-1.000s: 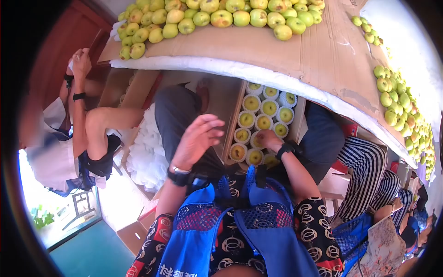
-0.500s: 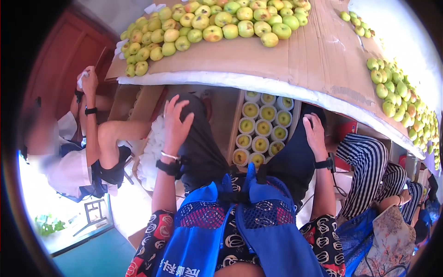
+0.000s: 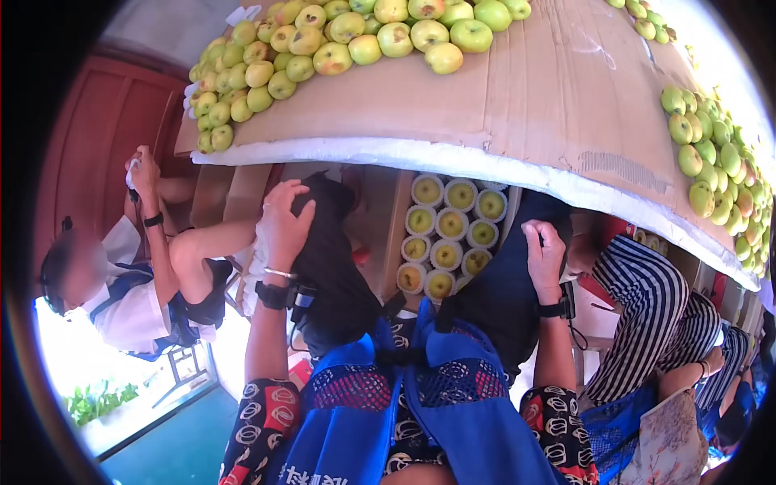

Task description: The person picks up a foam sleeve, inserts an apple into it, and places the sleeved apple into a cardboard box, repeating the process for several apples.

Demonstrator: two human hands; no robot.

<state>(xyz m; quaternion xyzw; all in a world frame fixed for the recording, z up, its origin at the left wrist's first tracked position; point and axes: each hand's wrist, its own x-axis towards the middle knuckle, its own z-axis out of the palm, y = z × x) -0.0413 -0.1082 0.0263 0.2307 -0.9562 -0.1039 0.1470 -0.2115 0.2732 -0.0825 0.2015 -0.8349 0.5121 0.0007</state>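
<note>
My left hand (image 3: 284, 225) rests at my left knee (image 3: 323, 202), its fingers spread and nothing held. Some white foam netting (image 3: 260, 249) shows just beside it. Over by my right knee (image 3: 543, 208), my right hand (image 3: 545, 257) has its fingers curled in, and no object shows in them. Between my legs stands a cardboard box (image 3: 394, 234) of yellow-green apples (image 3: 451, 224), each in a white foam net. The box lies partly under the table edge, and my right leg covers part of it.
A cardboard-covered table (image 3: 517, 121) with a white padded edge spans the front. It carries a pile of apples (image 3: 323, 40) and another apple heap (image 3: 715, 153) at right. One person (image 3: 133, 283) sits at left; another in striped trousers (image 3: 647, 299) sits close at right.
My view has shifted, so the table apples sit higher and further left. My right hand's fingers have curled in from a straighter pose. My left hand remains by the knee.
</note>
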